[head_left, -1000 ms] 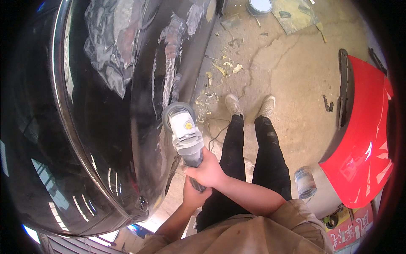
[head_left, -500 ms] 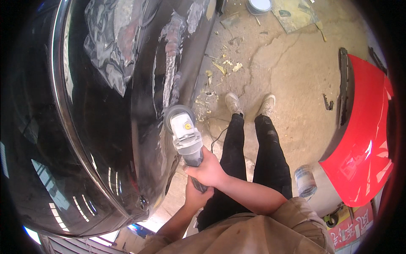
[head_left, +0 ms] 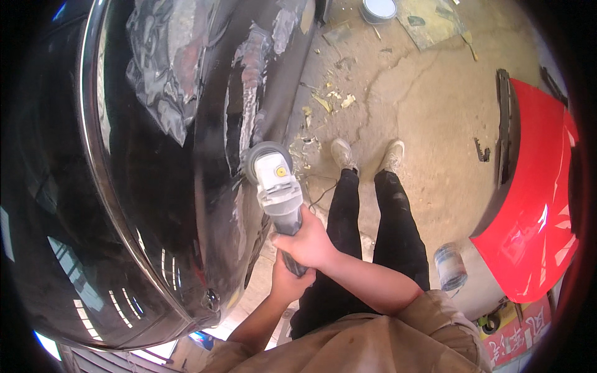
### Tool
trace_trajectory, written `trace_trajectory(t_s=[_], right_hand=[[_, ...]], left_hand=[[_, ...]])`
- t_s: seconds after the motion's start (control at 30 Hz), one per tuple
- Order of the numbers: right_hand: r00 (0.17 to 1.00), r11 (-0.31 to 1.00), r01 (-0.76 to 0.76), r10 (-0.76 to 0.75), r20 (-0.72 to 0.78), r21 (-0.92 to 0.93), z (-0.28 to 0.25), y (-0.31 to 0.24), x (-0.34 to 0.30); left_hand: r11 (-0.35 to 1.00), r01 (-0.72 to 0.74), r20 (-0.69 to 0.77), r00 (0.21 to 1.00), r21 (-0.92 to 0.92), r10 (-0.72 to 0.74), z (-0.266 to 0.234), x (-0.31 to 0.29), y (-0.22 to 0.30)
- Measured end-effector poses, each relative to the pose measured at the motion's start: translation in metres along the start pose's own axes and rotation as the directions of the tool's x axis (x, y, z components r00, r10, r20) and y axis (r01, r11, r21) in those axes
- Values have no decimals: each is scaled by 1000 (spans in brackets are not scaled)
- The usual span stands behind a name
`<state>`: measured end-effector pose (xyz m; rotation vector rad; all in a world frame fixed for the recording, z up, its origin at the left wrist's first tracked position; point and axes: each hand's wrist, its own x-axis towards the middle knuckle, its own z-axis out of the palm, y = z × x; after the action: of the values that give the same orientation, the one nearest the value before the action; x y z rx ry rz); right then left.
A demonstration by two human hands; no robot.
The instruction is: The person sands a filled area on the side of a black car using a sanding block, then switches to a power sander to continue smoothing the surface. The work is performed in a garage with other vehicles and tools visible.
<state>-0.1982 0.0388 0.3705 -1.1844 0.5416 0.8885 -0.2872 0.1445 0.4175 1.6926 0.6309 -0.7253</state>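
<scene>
An angle grinder [head_left: 278,186] with a white head and dark grey body is held in both my hands. Its round disc [head_left: 258,160] meets the side of a black car [head_left: 155,205], at the lower end of a sanded, bare-metal strip [head_left: 251,84]. My right hand [head_left: 310,239] wraps round the grinder's body just behind the head. Lower down, my left hand [head_left: 289,281] grips the rear end of the handle. A larger scraped, rippled patch [head_left: 163,68] lies further up the car panel.
A red car panel [head_left: 528,199] leans at the right, by a tin can [head_left: 449,266]. Far off stand a bucket [head_left: 379,9] and a flat board [head_left: 429,25]. Yellowish scraps [head_left: 323,102] litter the floor near the car. A cord [head_left: 323,194] runs behind my legs.
The grinder, with both my hands on it, has shifted slightly right and away from me along the car's side. Its head has turned a little.
</scene>
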Motion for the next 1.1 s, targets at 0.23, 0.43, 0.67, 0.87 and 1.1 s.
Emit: trace_trajectory(t_s=[0.23, 0.43, 0.67, 0.87, 1.1], right_hand=[[1000, 1000, -9, 9, 1, 28, 1, 10, 6], [1000, 999, 20, -19, -10, 35, 3, 17, 5], [997, 997, -71, 71, -4, 0, -1, 3, 7], [994, 994, 105, -106, 37, 11, 2, -33, -13], [999, 998, 45, -44, -26, 45, 2, -62, -15]], left_hand=[[995, -26, -44, 999, 94, 31, -1, -1, -3], [998, 53, -86, 995, -29, -55, 3, -5, -8], [994, 109, -42, 993, -22, -110, 1, -5, -3], [995, -62, -94, 993, 77, 69, -6, -9, 24], [999, -36, -2, 999, -5, 36, -12, -2, 37]])
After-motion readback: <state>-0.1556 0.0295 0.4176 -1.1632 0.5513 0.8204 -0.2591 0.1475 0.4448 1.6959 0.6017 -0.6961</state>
